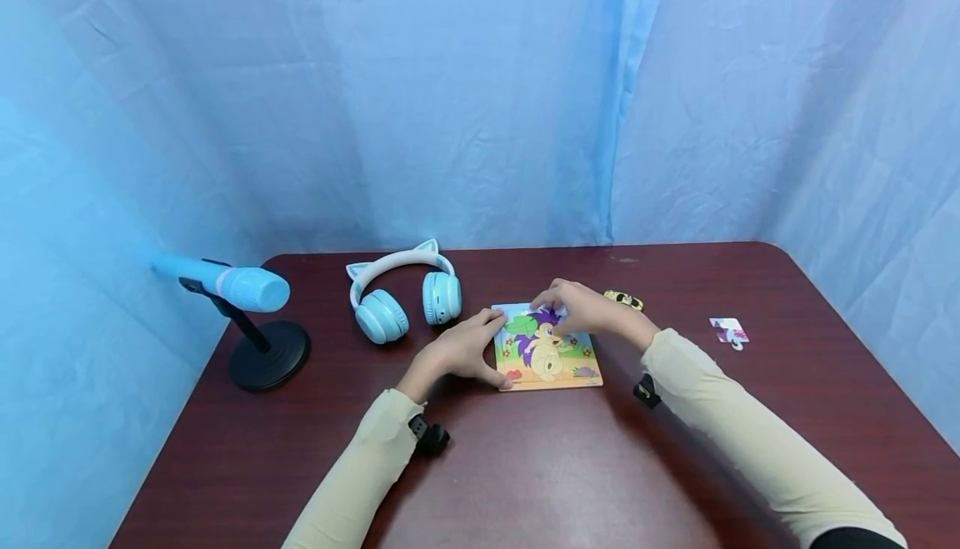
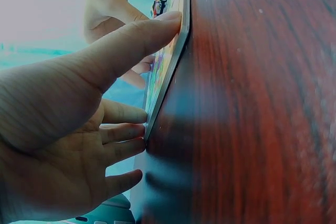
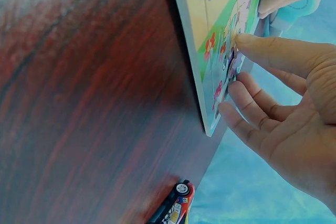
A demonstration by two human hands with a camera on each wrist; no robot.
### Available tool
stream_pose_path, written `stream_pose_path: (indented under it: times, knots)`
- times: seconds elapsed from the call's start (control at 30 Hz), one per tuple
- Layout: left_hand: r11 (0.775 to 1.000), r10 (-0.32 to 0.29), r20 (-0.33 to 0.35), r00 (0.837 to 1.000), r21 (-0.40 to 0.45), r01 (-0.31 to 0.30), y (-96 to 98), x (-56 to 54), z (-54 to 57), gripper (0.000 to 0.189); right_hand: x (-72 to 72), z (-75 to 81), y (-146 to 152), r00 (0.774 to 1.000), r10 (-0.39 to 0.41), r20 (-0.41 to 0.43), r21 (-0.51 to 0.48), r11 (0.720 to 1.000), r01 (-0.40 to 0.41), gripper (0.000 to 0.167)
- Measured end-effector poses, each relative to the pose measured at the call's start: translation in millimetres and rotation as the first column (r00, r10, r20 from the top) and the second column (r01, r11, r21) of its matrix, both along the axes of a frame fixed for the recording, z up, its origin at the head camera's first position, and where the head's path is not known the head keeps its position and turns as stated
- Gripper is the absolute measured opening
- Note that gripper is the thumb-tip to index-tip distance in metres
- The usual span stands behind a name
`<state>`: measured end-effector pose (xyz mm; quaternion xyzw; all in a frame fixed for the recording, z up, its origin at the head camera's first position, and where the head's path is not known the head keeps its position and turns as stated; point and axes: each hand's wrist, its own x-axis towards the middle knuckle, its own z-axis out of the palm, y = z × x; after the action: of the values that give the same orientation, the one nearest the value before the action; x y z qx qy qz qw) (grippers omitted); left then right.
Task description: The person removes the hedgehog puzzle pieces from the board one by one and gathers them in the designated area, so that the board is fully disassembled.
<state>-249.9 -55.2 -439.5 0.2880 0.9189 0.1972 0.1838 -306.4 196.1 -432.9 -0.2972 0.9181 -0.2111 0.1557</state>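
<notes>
Cream sleeves [image 1: 360,470] are closest, both reaching over a dark reddish table [image 1: 540,466]. Past them the left hand [image 1: 463,347] is spread pretty wide along the left side of a puzzle board [image 1: 555,370], thumb on the near-left corner, fingers straight against the edge further back. Board's lying flat, roughly square, so no real long axis to line up with.

Right hand [image 1: 577,306] comes in over the far-right part, fingers bent, thumb and fingertips down on the picture with a small gap between. Honestly can't tell if it's pinching a piece or just touching the face.

What I'd say it hinges on: that hand is right at the board, while a loose puzzle piece [image 1: 729,332] sits well off to the right, tab toward the near side. Right hand's clearly the nearer one to it; the left is across the board.

No box or bowl that I can spot; the board is the closest thing to a holder, with the cartoon picture on it.

Over on the left there's a blue microphone [image 1: 251,286] on a black stand [image 1: 268,356]. Further back, a small toy car [image 1: 624,300] lies just beyond the right wrist, cat-ear headphones [image 1: 382,316] behind the left hand, then blue curtain [image 1: 480,99].
</notes>
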Motion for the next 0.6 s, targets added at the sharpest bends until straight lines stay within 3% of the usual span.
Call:
stream_pose_path:
  times: [0.6]
  knots:
    - [1.0, 0.009, 0.006, 1.0, -0.001, -0.009, 0.2, -0.3, -0.2, 0.106, -3.7, 3.1, -3.0, 1.0, 0.025, 0.009, 0.046, 0.999, -0.025, 0.053]
